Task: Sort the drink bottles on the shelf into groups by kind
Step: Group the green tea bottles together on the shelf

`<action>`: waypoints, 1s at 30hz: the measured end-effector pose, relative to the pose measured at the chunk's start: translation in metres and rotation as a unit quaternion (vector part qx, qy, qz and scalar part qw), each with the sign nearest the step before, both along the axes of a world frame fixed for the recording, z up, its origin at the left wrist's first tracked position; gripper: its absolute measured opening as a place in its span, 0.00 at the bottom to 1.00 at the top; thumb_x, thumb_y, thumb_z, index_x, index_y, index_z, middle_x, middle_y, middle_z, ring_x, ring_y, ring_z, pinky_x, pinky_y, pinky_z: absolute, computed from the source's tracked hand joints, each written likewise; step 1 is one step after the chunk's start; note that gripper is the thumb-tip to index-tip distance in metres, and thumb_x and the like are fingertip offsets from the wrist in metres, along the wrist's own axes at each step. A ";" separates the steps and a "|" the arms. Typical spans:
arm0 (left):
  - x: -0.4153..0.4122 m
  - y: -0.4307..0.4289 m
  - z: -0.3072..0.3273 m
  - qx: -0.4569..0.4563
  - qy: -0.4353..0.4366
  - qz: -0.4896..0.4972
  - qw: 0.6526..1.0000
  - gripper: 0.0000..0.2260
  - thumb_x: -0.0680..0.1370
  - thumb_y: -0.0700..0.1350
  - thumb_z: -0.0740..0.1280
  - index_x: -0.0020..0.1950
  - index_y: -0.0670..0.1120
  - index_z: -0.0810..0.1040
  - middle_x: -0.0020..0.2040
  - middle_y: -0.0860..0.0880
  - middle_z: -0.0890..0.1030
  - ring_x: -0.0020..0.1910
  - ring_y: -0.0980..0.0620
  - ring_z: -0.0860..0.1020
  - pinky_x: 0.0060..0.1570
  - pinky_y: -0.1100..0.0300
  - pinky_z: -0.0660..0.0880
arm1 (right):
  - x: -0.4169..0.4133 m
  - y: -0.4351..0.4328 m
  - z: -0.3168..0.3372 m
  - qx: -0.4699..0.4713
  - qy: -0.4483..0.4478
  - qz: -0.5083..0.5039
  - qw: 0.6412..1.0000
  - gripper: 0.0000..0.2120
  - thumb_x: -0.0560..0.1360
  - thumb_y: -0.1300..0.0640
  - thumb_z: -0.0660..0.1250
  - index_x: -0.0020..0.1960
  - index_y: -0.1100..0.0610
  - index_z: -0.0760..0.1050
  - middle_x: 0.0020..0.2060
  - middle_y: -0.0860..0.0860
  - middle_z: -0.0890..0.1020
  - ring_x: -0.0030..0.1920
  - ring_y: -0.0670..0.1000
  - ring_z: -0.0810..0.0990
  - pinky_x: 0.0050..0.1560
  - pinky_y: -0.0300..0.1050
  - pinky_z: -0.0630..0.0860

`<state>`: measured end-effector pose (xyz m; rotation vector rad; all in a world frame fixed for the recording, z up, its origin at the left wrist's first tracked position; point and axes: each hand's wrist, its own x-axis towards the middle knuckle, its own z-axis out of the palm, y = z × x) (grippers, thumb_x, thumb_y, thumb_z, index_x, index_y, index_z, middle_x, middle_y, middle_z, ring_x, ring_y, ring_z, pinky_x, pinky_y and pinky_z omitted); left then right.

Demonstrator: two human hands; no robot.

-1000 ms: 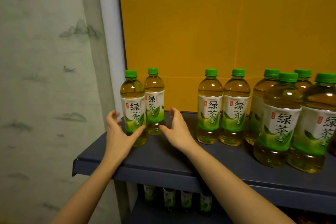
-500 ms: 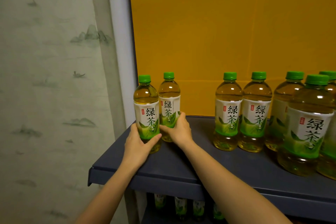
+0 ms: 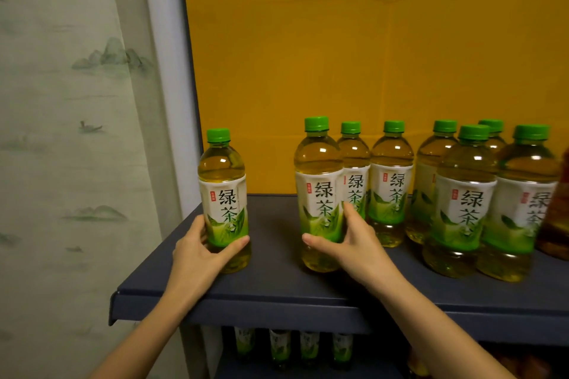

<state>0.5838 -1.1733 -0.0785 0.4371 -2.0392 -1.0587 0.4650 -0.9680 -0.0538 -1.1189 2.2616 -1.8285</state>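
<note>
Several green-tea bottles with green caps stand on a dark blue shelf [image 3: 277, 283]. My left hand [image 3: 200, 252] grips the lower part of one green-tea bottle [image 3: 223, 194] at the shelf's left end. My right hand [image 3: 351, 240] holds a second green-tea bottle [image 3: 318, 188], which stands close against the group of green-tea bottles [image 3: 462, 194] on the right. A wide gap of bare shelf lies between the two held bottles. At the right edge a bottle of brown drink [image 3: 557, 224] is partly cut off.
A yellow back panel [image 3: 369, 71] closes the shelf behind the bottles. A pale curtain with a landscape print [image 3: 67, 132] hangs to the left. Several more green-tea bottles [image 3: 292, 348] stand on the lower shelf.
Both hands closed round the two left bottles. My right hand has carried its bottle rightward to the main group, while the left bottle stays near the shelf's left end.
</note>
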 end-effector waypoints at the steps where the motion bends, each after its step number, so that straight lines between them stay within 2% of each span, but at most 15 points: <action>1: 0.000 0.006 0.002 0.002 0.003 -0.016 1.000 0.20 0.63 0.49 0.76 0.48 0.60 0.69 0.47 0.64 0.75 0.48 0.64 0.75 0.55 0.57 0.74 | -0.001 0.012 0.001 -0.003 -0.002 -0.002 1.000 0.25 0.63 0.54 0.77 0.55 0.43 0.69 0.56 0.42 0.79 0.58 0.43 0.77 0.62 0.49 0.74; 3: -0.004 0.017 0.004 0.010 0.007 -0.044 0.999 0.22 0.63 0.47 0.77 0.49 0.60 0.70 0.48 0.64 0.76 0.48 0.66 0.75 0.53 0.62 0.74 | -0.001 0.034 0.003 0.000 -0.002 -0.009 1.000 0.24 0.63 0.54 0.77 0.52 0.41 0.69 0.54 0.40 0.79 0.57 0.41 0.77 0.61 0.47 0.75; 6: -0.012 0.037 0.005 0.030 0.006 -0.096 0.995 0.23 0.58 0.53 0.75 0.50 0.59 0.72 0.50 0.62 0.78 0.49 0.67 0.78 0.51 0.66 0.75 | -0.004 0.060 0.003 0.006 0.007 -0.029 1.000 0.24 0.64 0.55 0.76 0.51 0.39 0.68 0.51 0.36 0.77 0.54 0.38 0.76 0.58 0.42 0.74; 12: -0.039 0.080 0.004 0.038 -0.004 -0.174 0.984 0.29 0.57 0.60 0.78 0.52 0.53 0.74 0.52 0.56 0.81 0.52 0.61 0.79 0.54 0.58 0.78 | -0.014 0.089 -0.005 0.008 0.004 -0.078 0.997 0.25 0.64 0.55 0.76 0.55 0.43 0.69 0.53 0.40 0.79 0.56 0.41 0.77 0.59 0.46 0.76; 16: -0.059 0.101 0.003 0.030 -0.010 -0.199 0.980 0.29 0.57 0.61 0.75 0.53 0.53 0.74 0.53 0.56 0.81 0.54 0.61 0.79 0.56 0.54 0.77 | -0.018 0.093 -0.010 0.013 0.004 -0.096 0.995 0.24 0.66 0.55 0.75 0.56 0.44 0.67 0.53 0.36 0.75 0.56 0.39 0.75 0.58 0.40 0.72; 18: -0.066 0.109 0.004 0.027 -0.015 -0.212 0.977 0.28 0.57 0.61 0.75 0.54 0.54 0.74 0.54 0.57 0.81 0.54 0.61 0.79 0.57 0.54 0.77 | -0.020 0.092 -0.011 0.023 0.008 -0.116 0.993 0.29 0.67 0.54 0.74 0.63 0.51 0.63 0.55 0.40 0.74 0.57 0.42 0.73 0.57 0.38 0.70; 20: -0.072 0.114 0.005 0.020 -0.020 -0.217 0.976 0.27 0.58 0.61 0.75 0.53 0.56 0.73 0.54 0.59 0.80 0.55 0.62 0.78 0.58 0.55 0.76 | -0.022 0.090 -0.011 0.028 0.014 -0.134 0.991 0.33 0.68 0.55 0.74 0.65 0.56 0.58 0.56 0.44 0.73 0.58 0.44 0.72 0.56 0.38 0.69; 23: -0.078 0.117 0.004 0.007 -0.024 -0.225 0.974 0.23 0.63 0.56 0.76 0.54 0.58 0.71 0.56 0.60 0.79 0.56 0.62 0.77 0.59 0.56 0.75 | -0.022 0.088 -0.015 0.045 0.047 -0.154 0.986 0.30 0.68 0.53 0.73 0.61 0.57 0.60 0.55 0.45 0.74 0.56 0.45 0.74 0.54 0.38 0.71; 26: -0.082 0.119 0.004 -0.005 -0.028 -0.239 0.971 0.22 0.67 0.51 0.75 0.55 0.59 0.68 0.57 0.61 0.77 0.58 0.63 0.76 0.60 0.57 0.75 | -0.023 0.085 -0.022 0.039 0.083 -0.184 0.979 0.29 0.68 0.50 0.73 0.62 0.54 0.64 0.58 0.46 0.76 0.60 0.47 0.75 0.59 0.46 0.73; 28: -0.084 0.119 0.004 -0.014 -0.032 -0.233 0.972 0.23 0.66 0.56 0.74 0.55 0.61 0.68 0.57 0.60 0.75 0.58 0.63 0.75 0.60 0.57 0.75 | -0.023 0.083 -0.025 0.032 0.100 -0.197 0.975 0.31 0.68 0.49 0.73 0.66 0.54 0.64 0.61 0.48 0.75 0.63 0.47 0.73 0.62 0.47 0.72; 30: -0.086 0.119 0.003 -0.027 -0.033 -0.216 0.975 0.25 0.63 0.61 0.74 0.55 0.63 0.67 0.57 0.57 0.73 0.60 0.60 0.73 0.60 0.57 0.74 | -0.021 0.080 -0.027 0.027 0.105 -0.202 0.973 0.35 0.69 0.49 0.72 0.70 0.56 0.61 0.64 0.49 0.73 0.65 0.48 0.71 0.63 0.44 0.70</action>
